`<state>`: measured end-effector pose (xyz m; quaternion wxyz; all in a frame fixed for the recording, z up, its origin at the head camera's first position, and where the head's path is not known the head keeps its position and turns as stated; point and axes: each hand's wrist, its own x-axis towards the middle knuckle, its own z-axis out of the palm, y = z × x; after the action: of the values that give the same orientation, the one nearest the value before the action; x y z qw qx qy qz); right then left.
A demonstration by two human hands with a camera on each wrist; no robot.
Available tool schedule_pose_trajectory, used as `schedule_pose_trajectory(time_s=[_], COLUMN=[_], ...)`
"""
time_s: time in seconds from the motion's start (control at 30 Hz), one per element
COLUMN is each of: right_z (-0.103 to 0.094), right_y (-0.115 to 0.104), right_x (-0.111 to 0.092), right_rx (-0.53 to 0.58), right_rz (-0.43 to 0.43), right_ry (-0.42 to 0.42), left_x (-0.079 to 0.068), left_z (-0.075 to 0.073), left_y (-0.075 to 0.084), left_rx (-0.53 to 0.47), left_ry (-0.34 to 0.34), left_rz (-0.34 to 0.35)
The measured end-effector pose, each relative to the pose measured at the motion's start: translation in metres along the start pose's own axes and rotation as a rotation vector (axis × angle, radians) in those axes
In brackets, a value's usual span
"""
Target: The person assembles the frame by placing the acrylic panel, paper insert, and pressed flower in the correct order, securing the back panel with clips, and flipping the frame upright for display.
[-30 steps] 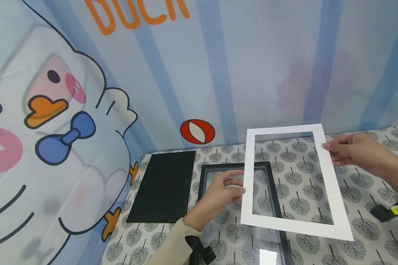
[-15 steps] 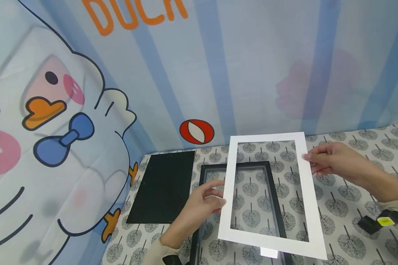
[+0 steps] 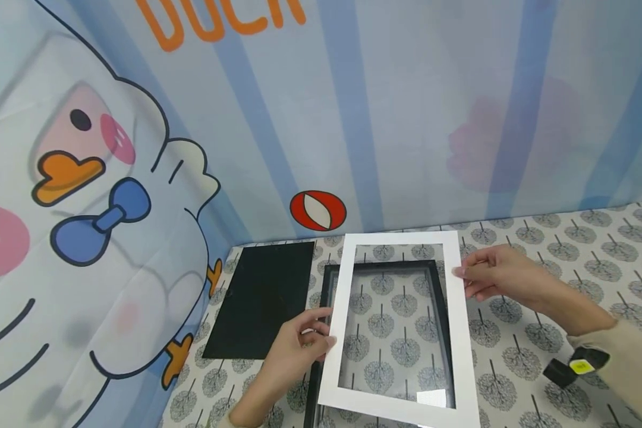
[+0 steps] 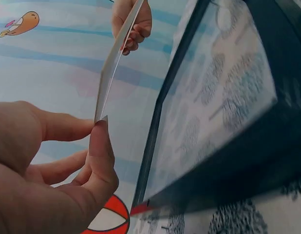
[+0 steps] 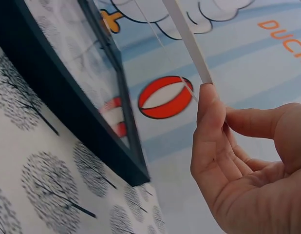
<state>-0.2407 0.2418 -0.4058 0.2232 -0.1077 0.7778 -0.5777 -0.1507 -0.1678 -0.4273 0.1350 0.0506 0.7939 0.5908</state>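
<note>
A white picture mat [image 3: 396, 238], a flat board with a rectangular opening, is held up between both hands. My left hand [image 3: 298, 345] pinches its left edge between thumb and fingers; the left wrist view shows the thin mat [image 4: 113, 68] at the fingertips. On the opposite edge, my right hand [image 3: 505, 276] pinches it the same way, as the right wrist view shows at the mat's edge [image 5: 192, 44]. Below lies a black picture frame [image 3: 382, 266] with a clear pane, partly covered by the mat. The mat is above the frame, apart from it in both wrist views.
A black backing panel [image 3: 262, 297] lies flat left of the frame. The tabletop has a tree-patterned cloth [image 3: 583, 261]. Behind it hangs a blue cartoon duck backdrop [image 3: 406, 119] with a red and white ball print.
Both hands have carried the mat left and down, from right of the black frame to over it. The frame and black panel have stayed in place.
</note>
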Motion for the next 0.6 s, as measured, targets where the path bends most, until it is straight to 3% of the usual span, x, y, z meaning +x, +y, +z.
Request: schedule_pose_trajectory(time_s=[0.6], right_z=[0.040], right_y=[0.018], right_x=[0.020], right_rx=[0.052], right_rz=[0.043], right_ry=[-0.005], left_x=[-0.014], left_z=[-0.011], left_y=[-0.027], left_rx=[0.241], left_ry=[-0.046], left_rz=[-0.023])
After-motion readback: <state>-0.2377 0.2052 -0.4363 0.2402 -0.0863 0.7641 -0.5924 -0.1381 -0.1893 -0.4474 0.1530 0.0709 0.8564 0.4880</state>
